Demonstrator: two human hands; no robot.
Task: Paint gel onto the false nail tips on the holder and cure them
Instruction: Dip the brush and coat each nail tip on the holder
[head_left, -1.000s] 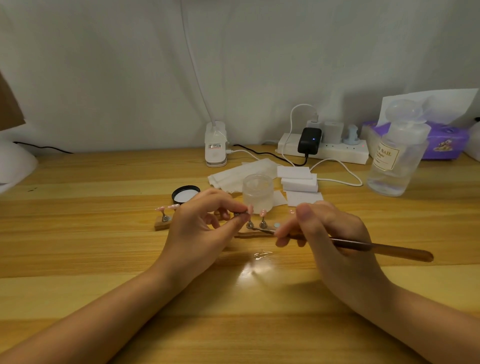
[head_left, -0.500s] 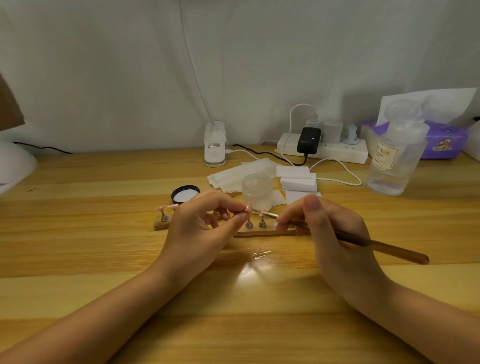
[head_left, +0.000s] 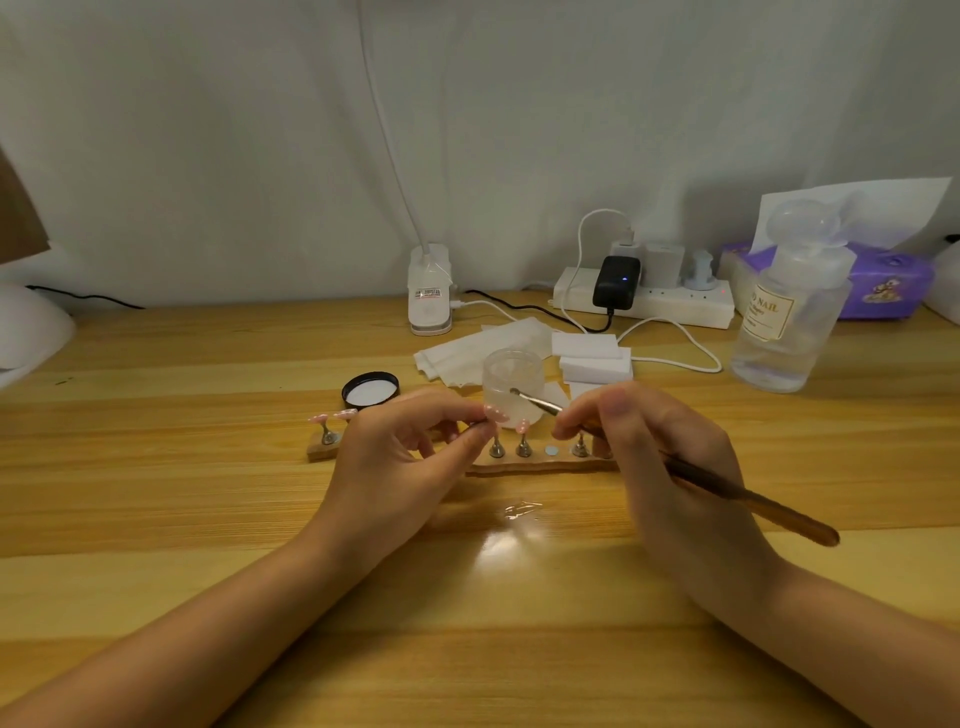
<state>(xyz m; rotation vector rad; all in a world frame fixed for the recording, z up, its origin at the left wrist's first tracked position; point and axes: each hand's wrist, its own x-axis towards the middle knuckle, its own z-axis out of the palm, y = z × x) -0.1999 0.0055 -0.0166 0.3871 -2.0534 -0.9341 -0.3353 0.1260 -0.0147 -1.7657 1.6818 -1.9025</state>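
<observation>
Currently I am pinching a nail tip (head_left: 496, 414) with my left hand (head_left: 402, 462) while my right hand (head_left: 660, 457) is gripping the brush (head_left: 727, 493); painting is underway, and curing is not yet begun.

On the bench (head_left: 156, 519) the nail holder (head_left: 540, 467) lies between the left hand (head_left: 395, 467) and right hand (head_left: 665, 467). Just behind it stands the jar (head_left: 511, 384), with its lid (head_left: 370, 391) to the left and foam blocks (head_left: 592, 356) to the right. The power strip (head_left: 644, 306) sits further back, and the bottle (head_left: 789, 312) stands far right.
</observation>
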